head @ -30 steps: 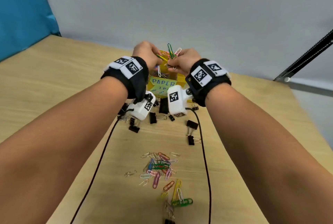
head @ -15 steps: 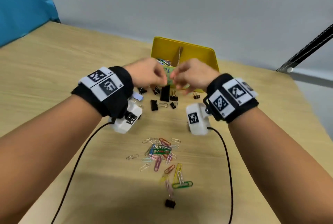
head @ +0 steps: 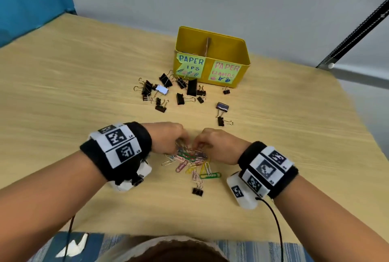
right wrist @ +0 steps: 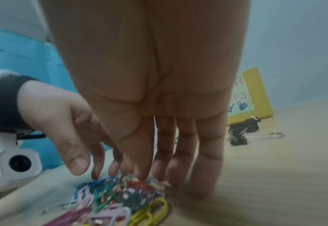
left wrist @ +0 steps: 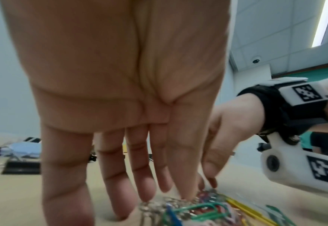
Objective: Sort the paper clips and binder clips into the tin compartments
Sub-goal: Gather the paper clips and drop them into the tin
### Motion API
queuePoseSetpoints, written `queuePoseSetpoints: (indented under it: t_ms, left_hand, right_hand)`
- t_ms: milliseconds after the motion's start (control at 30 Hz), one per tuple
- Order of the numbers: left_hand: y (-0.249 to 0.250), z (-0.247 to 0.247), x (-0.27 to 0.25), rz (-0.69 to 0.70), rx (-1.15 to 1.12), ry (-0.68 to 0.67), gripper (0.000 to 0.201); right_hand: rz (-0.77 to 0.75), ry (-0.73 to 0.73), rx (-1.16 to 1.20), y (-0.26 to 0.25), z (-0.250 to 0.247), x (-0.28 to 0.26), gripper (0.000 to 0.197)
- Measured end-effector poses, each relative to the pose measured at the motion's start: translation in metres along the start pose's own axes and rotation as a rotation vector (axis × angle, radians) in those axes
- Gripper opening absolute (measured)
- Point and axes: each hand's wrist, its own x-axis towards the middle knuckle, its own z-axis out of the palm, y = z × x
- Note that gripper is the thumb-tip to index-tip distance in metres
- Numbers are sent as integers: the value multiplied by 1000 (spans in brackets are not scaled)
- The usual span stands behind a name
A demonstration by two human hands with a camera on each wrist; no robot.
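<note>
From the head camera, both hands, left hand (head: 168, 137) and right hand (head: 219, 146), are reaching into the paper clips (head: 191, 161) on the table (head: 63, 93), short of the tin (head: 210, 59), while both wrist cameras are showing fingers (left wrist: 120, 175) extended, relaxed, touching clips.

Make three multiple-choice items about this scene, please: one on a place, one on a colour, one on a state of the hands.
1. Where do the loose binder clips mostly lie?
A. in front of the tin
B. inside the tin
C. behind the tin

2. What colour is the tin?
A. blue
B. yellow
C. red

3. How are both hands?
A. fingers extended down onto the paper clip pile
B. resting flat beside the tin
C. gripping the tin

Key: 1 A, they lie scattered on the table before its labels. 2 B, its walls are yellow. 3 A, left hand and right hand meet over the paper clip pile.
</note>
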Motion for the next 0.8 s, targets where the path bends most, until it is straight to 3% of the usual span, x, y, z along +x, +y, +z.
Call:
queuePoseSetpoints:
  t_ms: [200,467,533,667,800]
  left_hand:
    - [-19,8,-20,-247,17,54,44]
    - [13,24,-10,-183,-19,86,40]
    - [13,23,-12,-186,-80,80,46]
    - [12,26,-16,-159,-110,64,82]
    - [20,29,-9,-147,-16,94,85]
  right_hand:
    - [158,-23,-62,10,11,-37,72]
    - [119,98,3,-16,21,-10,55]
    - [121,101,22,-15,18,-9,67]
    - [149,58,-62,-15,23,-14,100]
    - [101,94,-89,-18,28,-9,100]
